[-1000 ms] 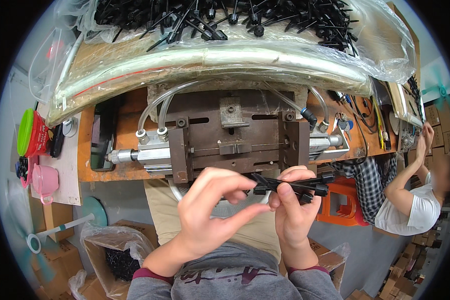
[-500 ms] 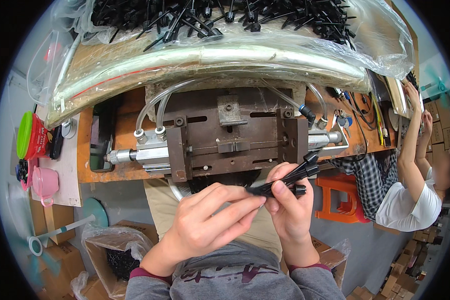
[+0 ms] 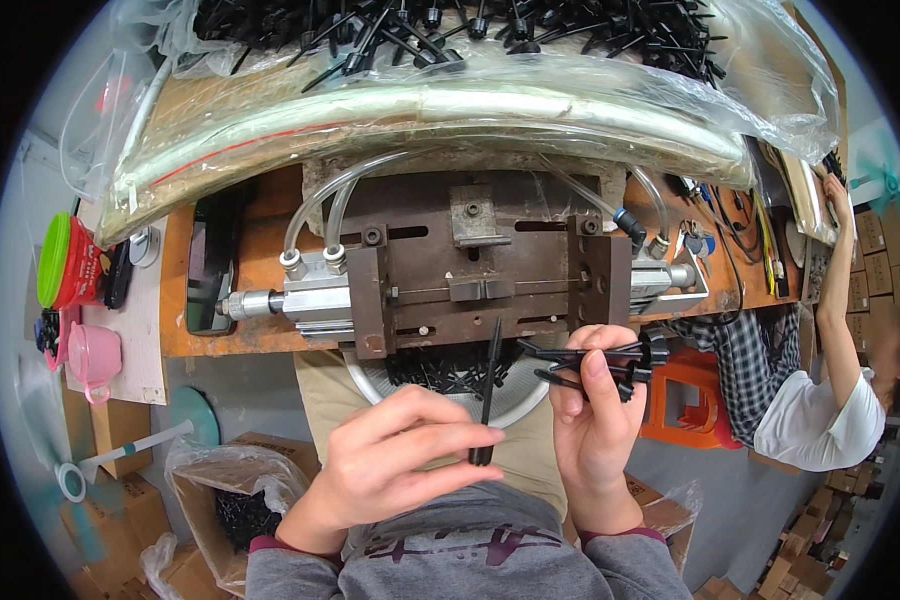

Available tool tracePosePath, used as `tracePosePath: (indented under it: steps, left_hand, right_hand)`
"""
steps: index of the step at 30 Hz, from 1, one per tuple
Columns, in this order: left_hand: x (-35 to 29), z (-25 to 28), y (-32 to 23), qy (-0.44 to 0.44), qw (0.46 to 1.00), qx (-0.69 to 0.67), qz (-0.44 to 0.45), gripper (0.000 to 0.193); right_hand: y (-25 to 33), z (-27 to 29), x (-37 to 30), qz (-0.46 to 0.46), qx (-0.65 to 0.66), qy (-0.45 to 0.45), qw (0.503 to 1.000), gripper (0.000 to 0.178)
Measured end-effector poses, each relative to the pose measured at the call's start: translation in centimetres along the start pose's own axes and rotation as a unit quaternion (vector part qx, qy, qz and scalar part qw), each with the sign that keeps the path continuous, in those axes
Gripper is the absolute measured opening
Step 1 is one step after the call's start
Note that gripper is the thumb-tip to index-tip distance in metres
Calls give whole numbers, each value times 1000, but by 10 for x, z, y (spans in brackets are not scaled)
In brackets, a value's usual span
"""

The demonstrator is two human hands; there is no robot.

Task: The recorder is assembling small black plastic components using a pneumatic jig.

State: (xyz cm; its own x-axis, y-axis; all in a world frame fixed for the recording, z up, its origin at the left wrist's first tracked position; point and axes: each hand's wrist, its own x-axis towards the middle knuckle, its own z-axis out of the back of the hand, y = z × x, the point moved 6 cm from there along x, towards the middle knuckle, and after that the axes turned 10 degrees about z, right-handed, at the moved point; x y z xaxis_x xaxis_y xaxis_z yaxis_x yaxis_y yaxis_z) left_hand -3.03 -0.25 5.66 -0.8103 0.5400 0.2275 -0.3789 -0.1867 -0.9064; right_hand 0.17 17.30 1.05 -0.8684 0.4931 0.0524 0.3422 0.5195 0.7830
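Note:
Between the thumb and fingers of my left hand (image 3: 395,460) is one slim black plastic stem (image 3: 489,385). It stands nearly upright, its thin end up and its thick end low by my fingertips. My right hand (image 3: 598,435) pinches a bunch of several similar black plastic stems (image 3: 625,354), their round wide ends pointing right. Both hands are apart, just in front of a brown metal fixture (image 3: 420,275) with silver air cylinders (image 3: 320,307) at its two ends. Below the fixture, a white basket (image 3: 527,412) over my lap contains many black parts.
Across the back of the wooden bench (image 3: 195,343), a plastic-lined tray edge (image 3: 450,105) fronts a heap of black parts (image 3: 370,35). Clear hoses (image 3: 315,205) run to the cylinders. A pink cup (image 3: 94,355) stands left. At right are an orange stool (image 3: 685,400) and a co-worker (image 3: 820,420).
My left hand has drawn away from the right with a single black stem, which has turned upright. The bunch in my right hand now fans out to the left. The view has shifted slightly.

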Motion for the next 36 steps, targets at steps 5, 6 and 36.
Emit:
tracePosePath:
  steps: [5,6,36]
  left_hand:
    - [2,-16,15,-154,968,185,-63,33]
    - [5,-21,20,-146,964,212,-67,32]
    - [13,-29,2,-37,996,40,-70,33]
  right_hand:
    - [20,-8,-7,187,-138,46,972,18]
    - [20,-6,-7,193,-144,42,970,18]
    - [35,-18,-24,544,-573,268,551,33]
